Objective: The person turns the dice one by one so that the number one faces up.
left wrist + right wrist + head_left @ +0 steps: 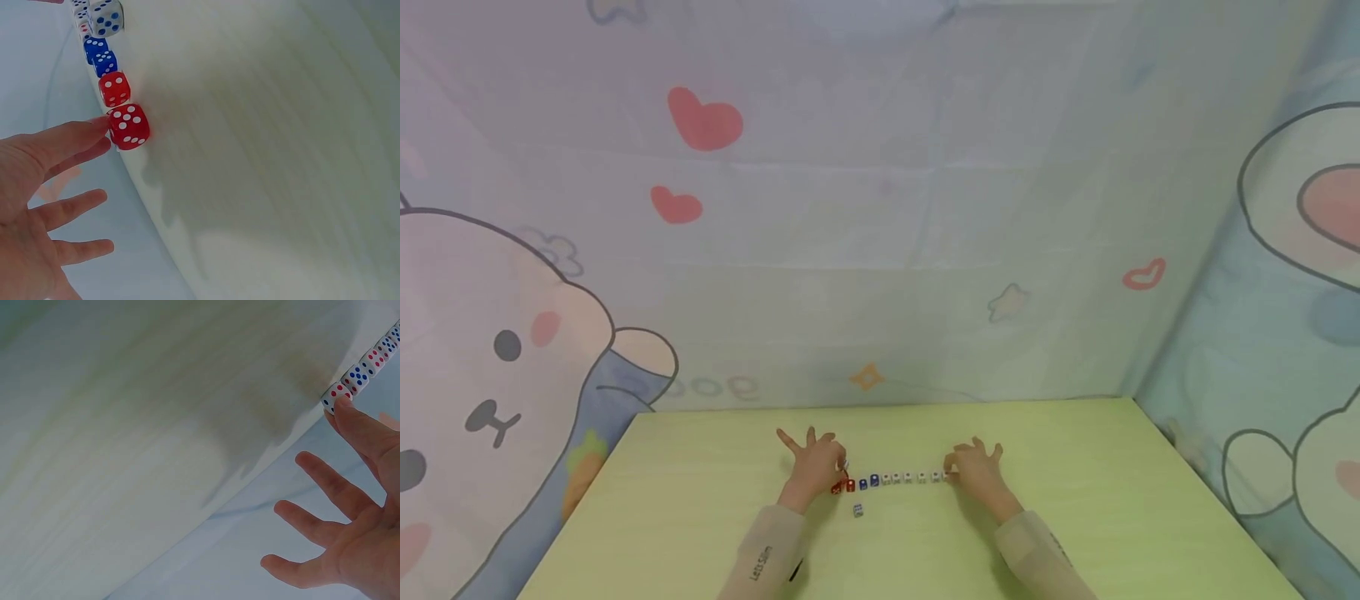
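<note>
Broadly, a pale printed backdrop (880, 250) stands behind the table (1075, 467), meeting it along the far edge, with the row of dice lying short of that edge and open surface stretching away past both ends and toward the person. Two pale sleeves (767, 550) reach in from the near side. The left hand (815, 467) holds its thumb and a finger together on the outermost red die (129, 127), the other fingers splayed clear; the right hand (977, 469) pinches the last white die (334, 394) at the opposite end, its remaining fingers likewise spread apart. From the left hand inward come a second red die (115, 89), two blue dice (105, 64), then the white dice (907, 478); slight gaps seem to part some of these, though they look tiny from the head. A loose white die (857, 510) sits apart, on the person's side of the row.
</note>
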Demonstrator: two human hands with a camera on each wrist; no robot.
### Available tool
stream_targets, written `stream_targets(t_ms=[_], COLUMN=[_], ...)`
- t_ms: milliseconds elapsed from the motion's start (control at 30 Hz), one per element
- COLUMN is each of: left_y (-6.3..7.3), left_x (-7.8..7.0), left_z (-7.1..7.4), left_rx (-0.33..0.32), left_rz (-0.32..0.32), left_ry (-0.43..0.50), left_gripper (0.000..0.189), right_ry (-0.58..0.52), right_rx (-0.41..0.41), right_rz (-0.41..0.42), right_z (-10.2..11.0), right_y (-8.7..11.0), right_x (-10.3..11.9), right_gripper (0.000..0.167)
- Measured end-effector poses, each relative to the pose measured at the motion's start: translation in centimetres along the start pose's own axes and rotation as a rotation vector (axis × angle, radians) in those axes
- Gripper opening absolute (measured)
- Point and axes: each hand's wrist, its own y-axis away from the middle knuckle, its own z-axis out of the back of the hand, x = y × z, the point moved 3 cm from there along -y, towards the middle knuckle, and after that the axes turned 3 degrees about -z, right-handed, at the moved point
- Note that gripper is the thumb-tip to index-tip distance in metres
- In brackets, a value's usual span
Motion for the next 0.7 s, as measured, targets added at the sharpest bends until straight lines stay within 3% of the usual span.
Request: stream_targets(t_ms=[300, 500, 700], left_y=[-0.53, -0.61, -0.35], left_x=[0.32, 0.87, 0.75], left_z=[-0.18, -0.19, -0.08], left_rx=[-0.005, 0.054, 0.047], left_rz=[0.007, 0.053, 0.052], left_ry=[-0.052, -0.044, -0.017], left_gripper=[0.019, 0.029, 0.015], right_ry=[0.012, 0.014, 0.015], right_rx=[-0.034, -0.033, -0.037], right_rz=[0.027, 0.028, 0.019], right_z=[0.05, 0.14, 0.17], right_y=[0.08, 0.13, 0.17], right_x=[0.08, 0.11, 0.15], right_gripper=[0.009, 0.009, 0.010])
